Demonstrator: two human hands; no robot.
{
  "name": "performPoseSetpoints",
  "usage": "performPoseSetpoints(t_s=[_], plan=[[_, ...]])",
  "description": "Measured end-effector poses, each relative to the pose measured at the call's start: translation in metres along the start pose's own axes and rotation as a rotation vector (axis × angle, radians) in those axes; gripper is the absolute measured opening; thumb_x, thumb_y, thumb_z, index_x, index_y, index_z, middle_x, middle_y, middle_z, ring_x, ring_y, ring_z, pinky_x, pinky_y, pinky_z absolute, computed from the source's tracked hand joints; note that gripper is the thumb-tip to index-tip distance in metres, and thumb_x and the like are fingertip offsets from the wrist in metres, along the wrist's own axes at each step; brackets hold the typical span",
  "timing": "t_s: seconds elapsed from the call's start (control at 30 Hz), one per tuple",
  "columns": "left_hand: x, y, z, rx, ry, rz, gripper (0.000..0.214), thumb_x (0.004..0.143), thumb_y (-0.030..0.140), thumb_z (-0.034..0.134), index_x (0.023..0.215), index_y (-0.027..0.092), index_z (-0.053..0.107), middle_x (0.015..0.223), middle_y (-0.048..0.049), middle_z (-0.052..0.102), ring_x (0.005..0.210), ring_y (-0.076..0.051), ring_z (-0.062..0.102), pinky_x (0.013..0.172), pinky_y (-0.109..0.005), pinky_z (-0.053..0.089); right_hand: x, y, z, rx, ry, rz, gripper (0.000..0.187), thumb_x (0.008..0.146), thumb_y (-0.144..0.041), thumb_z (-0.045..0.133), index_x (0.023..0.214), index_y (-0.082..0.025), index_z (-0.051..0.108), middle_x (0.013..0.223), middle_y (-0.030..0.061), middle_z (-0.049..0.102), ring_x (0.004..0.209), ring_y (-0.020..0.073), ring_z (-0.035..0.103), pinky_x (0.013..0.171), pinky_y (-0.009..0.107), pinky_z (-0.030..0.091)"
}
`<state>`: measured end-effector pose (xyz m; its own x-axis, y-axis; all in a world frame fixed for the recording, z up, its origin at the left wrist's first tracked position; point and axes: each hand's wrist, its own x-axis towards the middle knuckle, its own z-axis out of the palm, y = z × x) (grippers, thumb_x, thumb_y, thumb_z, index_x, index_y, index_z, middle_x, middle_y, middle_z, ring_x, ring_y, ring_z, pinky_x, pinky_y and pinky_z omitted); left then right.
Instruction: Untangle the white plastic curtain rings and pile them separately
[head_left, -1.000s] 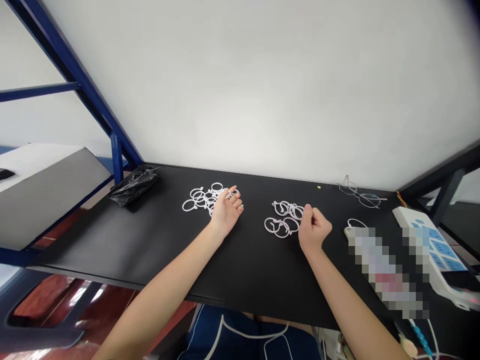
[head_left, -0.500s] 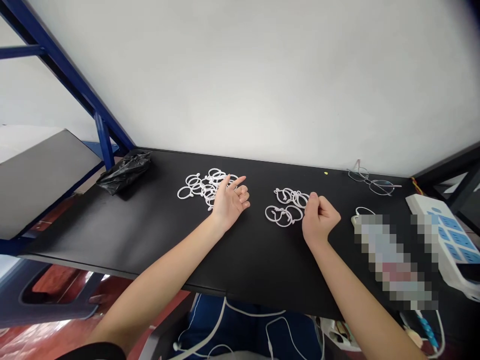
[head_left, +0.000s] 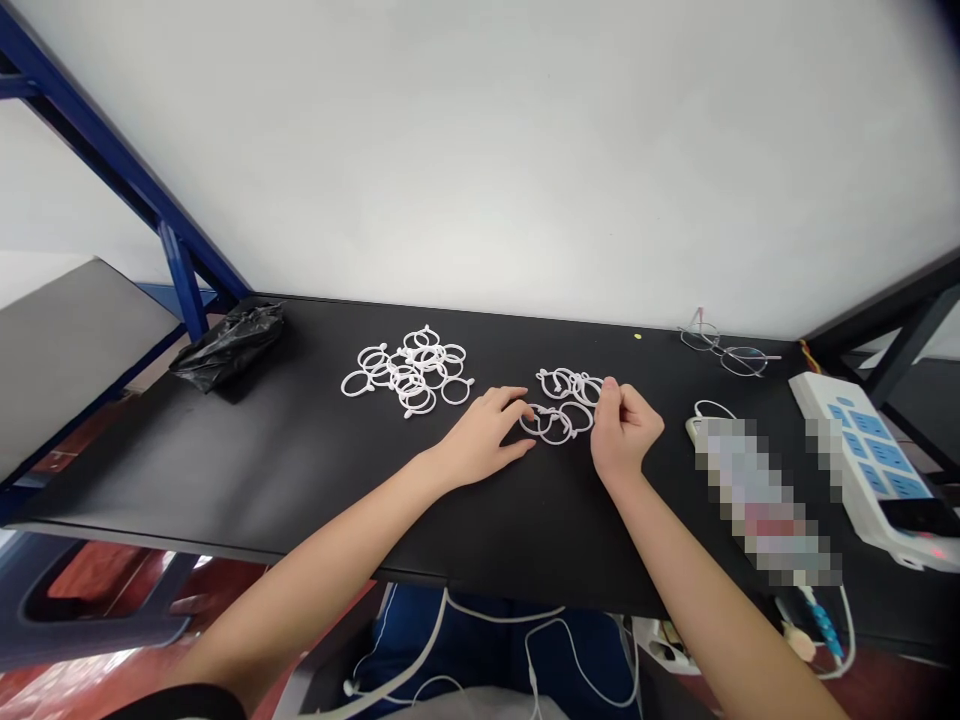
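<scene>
On the black table [head_left: 292, 430], the bigger pile of white rings [head_left: 407, 377] lies at ten o'clock from the left hand [head_left: 484, 437], whose fingers are loosely spread. The right hand [head_left: 624, 432] is a fist, contents unclear. The smaller ring pile [head_left: 554, 411] sits between, at the left hand's two o'clock.

Surrounding items, referenced to the power strip [head_left: 847, 450]
A pixelated object [head_left: 765, 500] lies just left of the strip. Wire-rimmed eyeglasses [head_left: 720, 351] lie left of and behind the strip; a small yellow speck [head_left: 637, 336] sits farther left. A crumpled black bag [head_left: 227, 345] lies far left; a blue metal frame [head_left: 124, 170] stands farthest left.
</scene>
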<state>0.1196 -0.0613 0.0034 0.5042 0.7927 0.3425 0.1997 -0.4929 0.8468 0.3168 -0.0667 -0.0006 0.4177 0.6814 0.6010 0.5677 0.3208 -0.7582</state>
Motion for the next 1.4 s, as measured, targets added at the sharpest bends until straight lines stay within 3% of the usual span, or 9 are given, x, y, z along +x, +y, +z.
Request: performPoseSetpoints(t_s=[0.07,0.23,0.57,0.7,0.77,0.83,0.97,1.2,1.4], plan=[[0.0,-0.001,0.001,0.063,-0.017,0.035,0.003,0.082,0.024,0.064,0.085,0.024,0.065,0.123,-0.0132,0.059,0.117,-0.033,0.051,0.101,-0.047,0.035,0.0,0.0,0.0,-0.001,-0.013,-0.005,0.051,0.094,-0.04,0.049,0.053,-0.022,0.025,0.049,-0.0062,0.025,0.047,0.0081,0.025,0.047,0.027,0.023],[0.003,0.006,0.0,-0.026,-0.029,0.025,0.007,0.084,0.022,0.062,0.078,0.022,0.064,0.117,-0.0127,0.062,0.111,-0.029,0.055,0.097,-0.041,0.038,0.0,0.0,-0.001,0.019,-0.029,-0.01,0.05,0.094,-0.035,0.051,0.052,-0.021,0.027,0.049,-0.0061,0.027,0.046,0.0083,0.027,0.047,0.027,0.023],[0.015,0.016,-0.012,-0.671,0.114,-0.374,0.019,0.087,0.032,0.062,0.077,0.016,0.061,0.121,-0.0105,0.064,0.108,-0.021,0.059,0.082,-0.027,0.046,0.0,-0.001,-0.001,0.01,-0.044,-0.013,0.05,0.093,-0.035,0.051,0.05,-0.021,0.03,0.047,-0.0058,0.03,0.045,0.0083,0.03,0.046,0.027,0.026],[0.015,0.012,-0.014,-0.815,0.094,-0.432,0.023,0.087,0.037,0.061,0.078,0.016,0.061,0.108,-0.01,0.069,0.1,-0.02,0.063,0.076,-0.026,0.048,0.001,-0.005,-0.003,0.054,-0.188,-0.039,0.038,0.091,-0.035,0.056,0.057,-0.02,0.044,0.05,-0.0047,0.042,0.045,0.0091,0.038,0.047,0.026,0.034],[0.015,0.011,-0.013,-0.87,0.084,-0.433,0.023,0.087,0.037,0.062,0.078,0.015,0.061,0.104,-0.0102,0.07,0.097,-0.02,0.064,0.075,-0.026,0.048,0.0,-0.009,-0.003,0.093,-0.308,-0.103,0.016,0.088,-0.033,0.059,0.079,-0.02,0.059,0.061,-0.0019,0.057,0.049,0.0106,0.049,0.051,0.026,0.042],[0.014,0.011,-0.013,-0.938,0.075,-0.442,0.021,0.085,0.035,0.065,0.079,0.015,0.062,0.103,-0.0099,0.07,0.097,-0.02,0.064,0.076,-0.027,0.049,-0.001,-0.013,-0.003,0.119,-0.419,-0.167,0.018,0.087,-0.032,0.06,0.102,-0.021,0.062,0.076,0.0015,0.066,0.055,0.0124,0.057,0.055,0.027,0.048],[0.014,0.011,-0.013,-1.004,0.073,-0.456,0.013,0.083,0.028,0.068,0.088,0.017,0.064,0.105,-0.0075,0.068,0.095,-0.018,0.064,0.076,-0.027,0.05,-0.006,-0.021,0.0,0.138,-0.521,-0.213,0.013,0.088,-0.028,0.06,0.097,-0.023,0.067,0.08,0.003,0.068,0.061,0.014,0.06,0.055,0.028,0.052],[0.016,0.01,-0.015,-1.079,0.148,-0.476,0.017,0.081,0.021,0.068,0.098,0.018,0.065,0.113,-0.0085,0.067,0.098,-0.019,0.065,0.092,-0.035,0.049,-0.01,-0.023,0.005,0.38,-0.547,0.072,0.009,0.084,-0.028,0.067,0.088,-0.024,0.074,0.082,0.0027,0.069,0.065,0.015,0.062,0.053,0.029,0.058],[0.017,0.013,-0.012,-0.891,0.111,-0.445,0.021,0.083,0.03,0.068,0.099,0.017,0.068,0.108,-0.0106,0.068,0.1,-0.021,0.063,0.093,-0.037,0.048,-0.011,-0.023,0.009,0.473,-0.557,0.227,0.009,0.076,-0.028,0.076,0.082,-0.022,0.075,0.078,0.0016,0.072,0.061,0.0153,0.066,0.059,0.031,0.063]])
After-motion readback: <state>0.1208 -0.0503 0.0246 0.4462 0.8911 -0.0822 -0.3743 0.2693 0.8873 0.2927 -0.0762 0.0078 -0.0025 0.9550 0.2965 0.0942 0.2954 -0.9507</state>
